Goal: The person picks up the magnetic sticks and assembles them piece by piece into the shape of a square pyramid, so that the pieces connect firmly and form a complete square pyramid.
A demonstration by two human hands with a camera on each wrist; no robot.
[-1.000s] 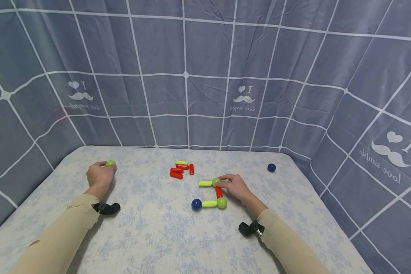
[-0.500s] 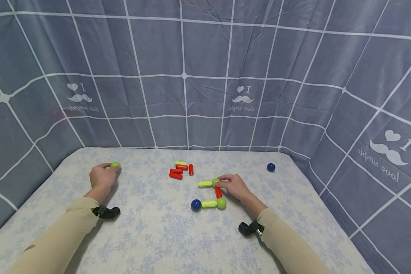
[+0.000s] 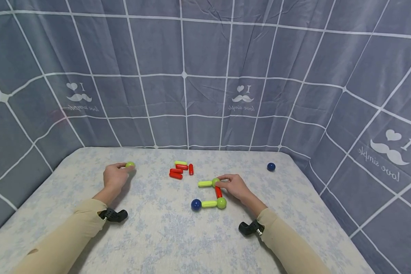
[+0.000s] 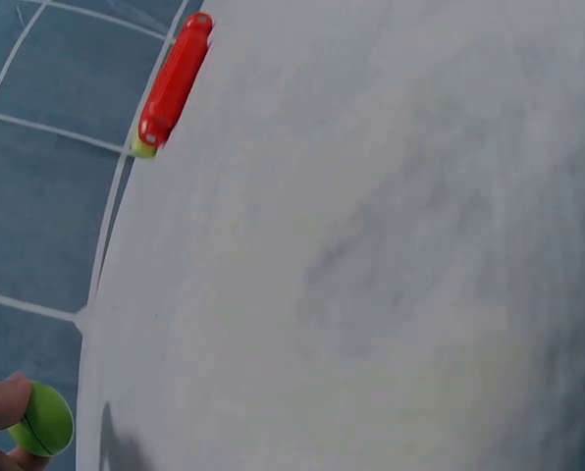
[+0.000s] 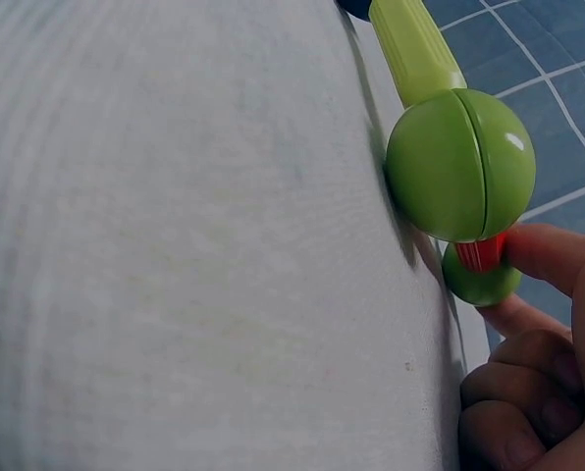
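My left hand [image 3: 115, 176] pinches a green ball [image 3: 130, 164] above the left of the table; in the left wrist view the ball [image 4: 45, 420] sits between thumb and fingertips. My right hand [image 3: 235, 187] pinches the far corner of a joined shape, with finger and thumb at a green ball [image 3: 215, 182] and the end of a red rod [image 3: 219, 192]. From that ball a yellow-green rod [image 3: 204, 184] points left. The red rod runs to a nearer green ball [image 3: 221, 203], then a second yellow-green rod [image 3: 209, 204] and a dark blue ball [image 3: 196, 205].
Several loose red rods [image 3: 176, 175] and one yellow-green rod [image 3: 180, 163] lie at the table's far middle. A second blue ball [image 3: 271, 167] rests at the far right. Grey-blue curtains [image 3: 205, 95] hang behind the cloth-covered table [image 3: 150, 236].
My left hand has moved to the right with the green ball, toward the loose rods. The right hand and the joined shape have stayed in place.
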